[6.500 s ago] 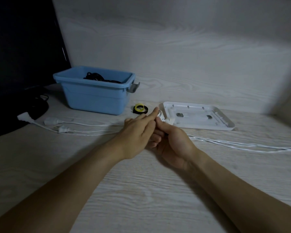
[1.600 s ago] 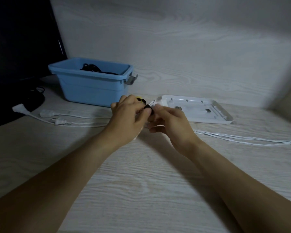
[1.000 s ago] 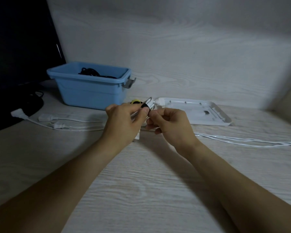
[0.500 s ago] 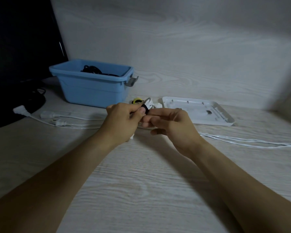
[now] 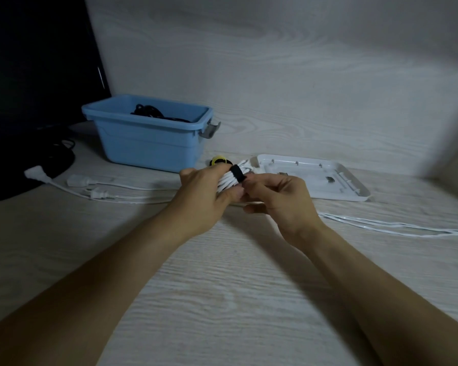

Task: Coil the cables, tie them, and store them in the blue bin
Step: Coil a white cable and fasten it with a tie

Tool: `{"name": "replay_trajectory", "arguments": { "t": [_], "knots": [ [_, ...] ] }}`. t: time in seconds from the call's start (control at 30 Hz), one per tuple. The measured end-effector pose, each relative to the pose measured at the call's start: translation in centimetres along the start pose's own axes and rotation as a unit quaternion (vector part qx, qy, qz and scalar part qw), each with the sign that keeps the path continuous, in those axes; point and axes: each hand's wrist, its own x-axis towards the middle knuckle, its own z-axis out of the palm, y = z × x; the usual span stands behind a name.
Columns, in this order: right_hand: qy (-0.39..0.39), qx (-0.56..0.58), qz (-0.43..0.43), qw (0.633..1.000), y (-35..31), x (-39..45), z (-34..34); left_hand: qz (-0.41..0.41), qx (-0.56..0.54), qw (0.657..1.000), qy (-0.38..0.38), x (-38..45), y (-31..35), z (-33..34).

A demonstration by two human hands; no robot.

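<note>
**Black tie going round the white coil, bin waiting to the left**

The left hand (image 5: pixel 204 196) grips a bundle of white cable (image 5: pixel 229 178), fingers curled over the loops so the coil cannot spring apart. The right hand (image 5: pixel 280 196) pinches the end of a black strap (image 5: pixel 237 174) that wraps across the bundle; pinching it close to the coil is probably what keeps the wrap tight while it is fastened. Both hands are lifted slightly above the counter (image 5: pixel 222 299), which leaves room to pass the strap under the loops.

The blue bin (image 5: pixel 148 143) stands behind and to the left, near the back wall, its top open and a dark cable (image 5: pixel 154 113) already lying inside. The path from the hands to its rim looks free, though the grey latch (image 5: pixel 211 129) juts from the near right corner and could catch a loose loop. A small yellow and black roll (image 5: pixel 220 161), likely spare ties, sits just behind the left hand's fingers.

A white lid (image 5: pixel 315 180) lies flat on the counter to the right of the hands. More white cables remain uncoiled: their plugs (image 5: pixel 90 187) rest to the left, and loose lengths (image 5: pixel 394 227) trail off to the right edge, close under the right forearm, so a sweep of that arm might drag them.
</note>
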Motion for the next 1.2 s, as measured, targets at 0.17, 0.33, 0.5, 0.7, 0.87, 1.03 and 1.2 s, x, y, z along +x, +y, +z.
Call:
{"name": "replay_trajectory", "arguments": {
  "t": [0.17,0.33,0.5,0.7,0.87,1.03,1.2],
  "knots": [
    [-0.015,-0.045,-0.030,0.998,0.15,0.08,-0.25,-0.002,0.000,1.000,-0.006,-0.12,0.01,-0.15],
    [-0.024,-0.042,-0.059,0.997,0.51,0.14,-0.32,-0.021,-0.007,1.000,-0.014,0.06,-0.48,0.00],
    [-0.021,-0.045,-0.070,0.996,0.60,0.12,-0.45,-0.002,-0.011,0.999,-0.038,0.08,-0.64,0.03],
    [-0.012,-0.003,-0.066,0.998,0.25,-0.52,0.00,0.009,-0.075,0.996,-0.054,0.00,-0.19,-0.28],
    [0.009,-0.031,-0.089,0.996,0.55,-0.63,0.14,0.009,-0.167,0.984,-0.055,-0.21,0.31,-0.55],
    [-0.022,-0.155,-0.172,0.973,0.58,-0.36,-0.09,-0.050,-0.250,0.967,-0.019,-0.01,0.16,-0.49],
    [-0.033,-0.180,-0.226,0.957,0.73,-0.21,-0.07,-0.057,-0.225,0.970,0.077,0.53,-0.09,-0.08]
  ]
}}
